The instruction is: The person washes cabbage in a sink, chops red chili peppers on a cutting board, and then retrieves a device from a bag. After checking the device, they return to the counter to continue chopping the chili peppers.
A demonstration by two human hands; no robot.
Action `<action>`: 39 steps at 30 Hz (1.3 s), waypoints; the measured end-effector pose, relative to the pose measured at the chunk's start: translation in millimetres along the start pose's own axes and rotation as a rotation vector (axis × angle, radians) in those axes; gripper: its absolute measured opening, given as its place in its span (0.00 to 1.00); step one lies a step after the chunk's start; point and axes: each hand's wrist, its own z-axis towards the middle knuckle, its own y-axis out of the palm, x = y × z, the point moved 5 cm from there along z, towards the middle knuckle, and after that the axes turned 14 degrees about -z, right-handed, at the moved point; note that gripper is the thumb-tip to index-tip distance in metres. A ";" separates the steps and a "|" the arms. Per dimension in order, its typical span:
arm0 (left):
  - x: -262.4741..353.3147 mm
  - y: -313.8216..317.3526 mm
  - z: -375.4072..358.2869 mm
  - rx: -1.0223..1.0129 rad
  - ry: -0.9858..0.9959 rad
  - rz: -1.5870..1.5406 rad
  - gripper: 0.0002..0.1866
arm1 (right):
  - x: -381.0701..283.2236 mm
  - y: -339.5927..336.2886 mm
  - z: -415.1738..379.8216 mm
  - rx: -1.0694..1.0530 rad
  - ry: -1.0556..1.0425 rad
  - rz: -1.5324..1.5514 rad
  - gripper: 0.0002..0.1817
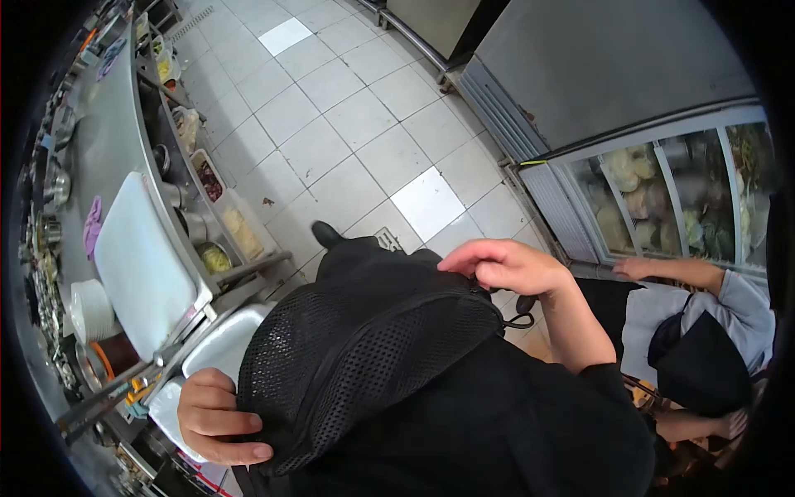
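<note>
A black mesh bag (pixel 364 356) with a curved zip seam lies against the front of my dark clothing. My left hand (pixel 217 418) has its fingers curled over the bag's left edge, with the thumb hidden. At the bag's upper right end is my right hand (pixel 513 265), its fingers bent and the thumb drawn close to them at the rim. A black cord loop (pixel 518 320) hangs just below that hand. What lies inside the bag cannot be made out.
At left, a steel counter (pixel 112 124) carries a white board (pixel 145 265), a purple cloth (pixel 93 225) and stacked white plates (pixel 89 311). Food containers (pixel 240 232) stand below it. A glass-fronted fridge (pixel 580 190) is at right. Near it, a co-worker (pixel 729 315) has one hand by its lower edge.
</note>
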 end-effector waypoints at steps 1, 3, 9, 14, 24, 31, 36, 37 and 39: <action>-10.5 -11.5 -2.2 0.037 0.016 0.009 0.10 | -7.1 -5.2 8.6 0.045 -0.063 0.021 0.18; -31.6 -39.7 -10.8 0.053 0.055 -0.009 0.10 | -15.2 -17.9 27.4 0.061 0.012 -0.005 0.15; -75.7 -132.2 11.7 0.057 0.143 -0.074 0.10 | -124.5 -65.7 72.1 0.118 -0.168 -0.328 0.08; -95.9 -176.3 43.2 0.012 0.107 -0.112 0.09 | -219.8 -47.7 165.3 -0.144 -0.533 -0.604 0.11; -155.6 -227.7 103.4 -0.078 0.033 -0.101 0.08 | -332.0 -46.9 294.1 -0.282 -1.001 -0.516 0.19; -189.2 -246.8 126.2 -0.023 0.022 -0.015 0.11 | -283.7 -168.8 308.6 -0.151 -0.800 -0.567 0.15; -209.3 -277.2 137.7 -0.046 0.006 -0.081 0.10 | -213.9 -198.5 273.2 -0.144 -0.667 -0.509 0.21; -212.0 -283.3 140.2 -0.064 -0.002 -0.121 0.11 | -211.3 -191.0 270.3 -0.266 -0.754 -0.415 0.17; -214.8 -295.3 140.9 -0.084 -0.003 -0.139 0.12 | -216.3 -179.9 267.4 -0.376 -0.835 -0.325 0.14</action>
